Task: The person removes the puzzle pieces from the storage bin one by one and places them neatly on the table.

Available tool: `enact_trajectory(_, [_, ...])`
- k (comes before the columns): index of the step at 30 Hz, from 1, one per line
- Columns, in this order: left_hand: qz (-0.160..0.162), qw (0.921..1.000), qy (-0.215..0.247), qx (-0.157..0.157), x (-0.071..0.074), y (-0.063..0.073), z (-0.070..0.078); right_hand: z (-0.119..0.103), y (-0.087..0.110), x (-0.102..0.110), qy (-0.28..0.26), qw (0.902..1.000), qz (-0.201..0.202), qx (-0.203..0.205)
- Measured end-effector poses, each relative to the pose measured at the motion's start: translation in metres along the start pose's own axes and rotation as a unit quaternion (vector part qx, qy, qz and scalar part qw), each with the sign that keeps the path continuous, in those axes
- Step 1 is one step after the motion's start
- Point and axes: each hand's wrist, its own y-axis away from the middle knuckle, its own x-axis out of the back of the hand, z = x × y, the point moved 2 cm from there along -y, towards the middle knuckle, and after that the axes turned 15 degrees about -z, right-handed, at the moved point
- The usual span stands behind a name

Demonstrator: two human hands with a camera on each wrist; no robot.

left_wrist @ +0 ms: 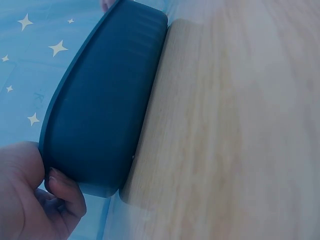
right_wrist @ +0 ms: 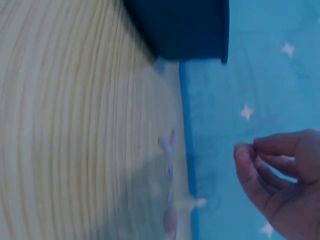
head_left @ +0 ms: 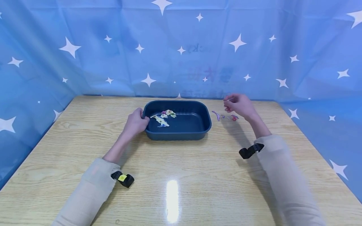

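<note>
A dark blue rectangular tub (head_left: pixel 181 136) stands on the table, with several flat cream-coloured cutouts (head_left: pixel 161 120) in its left part. My left hand (head_left: pixel 136 122) grips the tub's left end; in the left wrist view its curled fingers (left_wrist: pixel 67 195) are at the tub's near corner. To the right of the tub, my right hand (head_left: pixel 239 104) hovers above a row of small purple and pink pieces (head_left: pixel 217 115). Its fingers are loosely bent, thumb and index close together, and nothing shows between them. The same small pieces (right_wrist: pixel 170 172) are blurred in the right wrist view.
The wooden table (head_left: pixel 113 141) ends at the back against a blue curtain (head_left: pixel 181 69) with white stars. Each wrist wears a small black camera, one on the left (head_left: pixel 123 179) and one on the right (head_left: pixel 251 150).
</note>
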Motion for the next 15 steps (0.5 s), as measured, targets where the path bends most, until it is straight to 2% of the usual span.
enact_trajectory(10, [-0.002, 1.0000, 0.003, -0.003, -0.001, 0.001, 0.000, -0.038, -0.018, -0.038, -0.019, 0.9967, 0.005, 0.079])
enact_trajectory(15, [-0.003, 1.0000, 0.006, -0.002, 0.000, 0.001, 0.000, -0.056, -0.025, -0.052, -0.013, 0.9944, -0.008, 0.104])
